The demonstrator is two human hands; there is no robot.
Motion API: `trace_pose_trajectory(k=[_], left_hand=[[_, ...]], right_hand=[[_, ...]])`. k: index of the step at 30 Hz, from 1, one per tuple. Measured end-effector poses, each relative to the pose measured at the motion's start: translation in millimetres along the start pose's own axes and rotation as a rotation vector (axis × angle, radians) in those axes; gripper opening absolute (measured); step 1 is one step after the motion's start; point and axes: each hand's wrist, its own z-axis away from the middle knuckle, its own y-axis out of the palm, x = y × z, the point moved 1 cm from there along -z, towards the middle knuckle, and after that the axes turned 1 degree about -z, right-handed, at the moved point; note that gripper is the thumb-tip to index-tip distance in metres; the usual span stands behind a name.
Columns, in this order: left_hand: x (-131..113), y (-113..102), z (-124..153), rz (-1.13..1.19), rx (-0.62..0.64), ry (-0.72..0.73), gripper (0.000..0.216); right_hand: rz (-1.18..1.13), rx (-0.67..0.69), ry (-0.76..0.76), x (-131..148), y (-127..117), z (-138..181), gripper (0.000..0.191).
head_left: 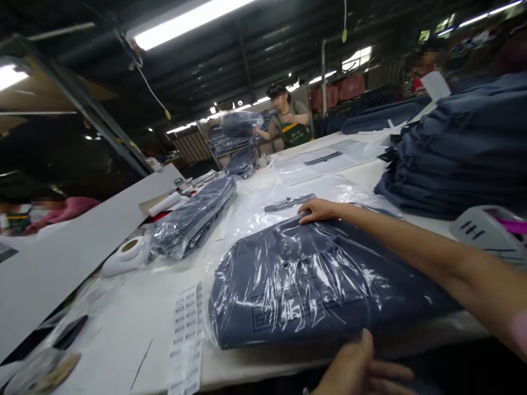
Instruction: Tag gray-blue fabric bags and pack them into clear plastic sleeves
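A folded dark blue garment in a clear plastic bag [304, 280] lies on the white table [135, 318] in front of me. My right hand [319, 210] reaches across it and rests, fingers flat, on the bag's far edge. My left hand [362, 367] is at the bag's near edge by the table front. Its thumb presses on the plastic and its fingers curl below.
Empty clear bags [325, 159] lie beyond. A row of bagged garments [193, 216] and a tape roll [127, 252] are to the left, and a sticker strip [187, 334] is near the front. A stack of folded blue garments [465, 159] stands at the right. A person [288, 120] works at the far end.
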Motion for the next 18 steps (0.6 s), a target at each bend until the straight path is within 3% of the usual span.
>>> trace_pose_trajectory(k=[2,3,4,6,9,11,14,18], left_hand=[[-19,4,17,-0.304,0.101,-0.005,0.061],[-30,1,27,-0.469,0.090,0.040,0.051],[-42,-6,38,-0.606,0.001,0.110,0.043],[-64,-32,58,-0.860,-0.320,0.317,0.034],[-83,-94,82,-1.252,-0.844,0.609,0.038],[-82,-137,91,-1.509,-1.041,0.628,0.050],[-69,-184,95,-1.710,-1.144,0.554,0.055],[-56,-203,93,-1.740,-1.147,0.524,0.054]], right_hand=[[0.022,0.045,0.006,4,7,8,0.061],[0.024,0.042,0.005,8,10,19,0.061],[0.025,0.032,-0.005,12,14,35,0.060],[0.024,0.002,-0.046,21,24,77,0.057],[0.092,-0.062,0.020,24,47,152,0.056],[0.211,-0.122,0.128,17,64,194,0.061],[0.356,-0.189,0.233,3,86,230,0.066],[0.434,-0.242,0.289,-4,100,233,0.064]])
